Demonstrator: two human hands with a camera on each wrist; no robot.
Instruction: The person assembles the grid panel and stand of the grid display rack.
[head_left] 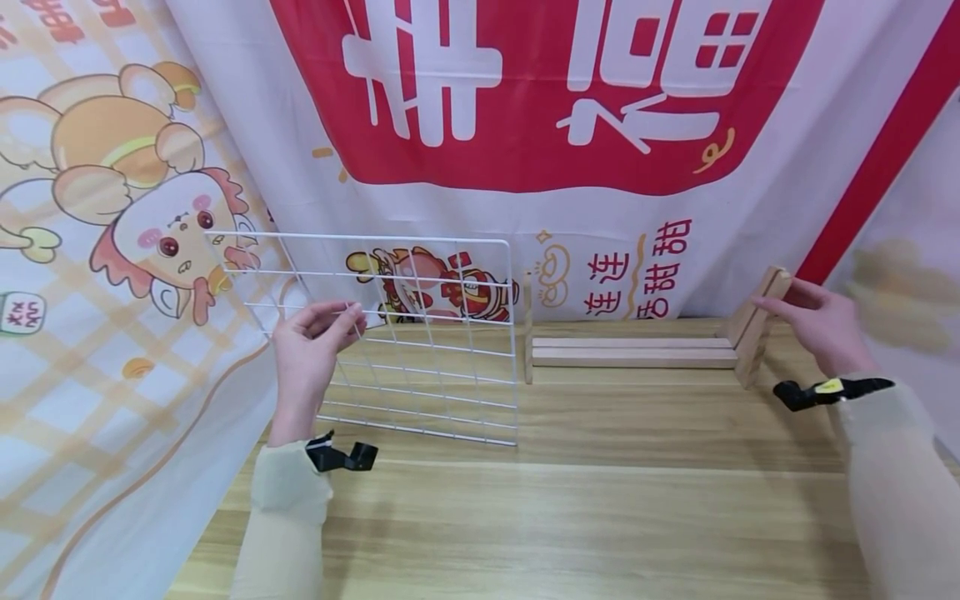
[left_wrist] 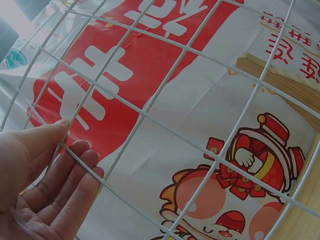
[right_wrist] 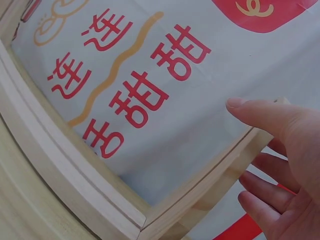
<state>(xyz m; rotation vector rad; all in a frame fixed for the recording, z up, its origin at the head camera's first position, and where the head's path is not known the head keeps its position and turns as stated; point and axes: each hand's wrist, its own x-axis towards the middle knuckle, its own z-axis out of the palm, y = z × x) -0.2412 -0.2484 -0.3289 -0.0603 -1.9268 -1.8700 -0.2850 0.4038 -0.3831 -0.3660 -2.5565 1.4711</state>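
Observation:
In the head view, my left hand [head_left: 309, 358] pinches a white wire grid panel [head_left: 513, 350] between thumb and fingers near its left part. The left wrist view shows the thumb and fingertips at one crossing of the wires [left_wrist: 143, 114]. My right hand [head_left: 825, 325] grips the top of the right upright of a wooden stand [head_left: 633, 358], thumb on the near side. From the right wrist, the fingers lie behind that upright [right_wrist: 205, 187]. The stand's left upright [head_left: 528, 333] is right beside the panel's right edge; whether they touch I cannot tell.
The stand rests at the back of a wood-grain table [head_left: 570, 517]. Behind hangs a white cloth with a red print [head_left: 525, 158]. A checked cartoon cloth [head_left: 142, 367] covers the left side. Black straps sit on both wrists.

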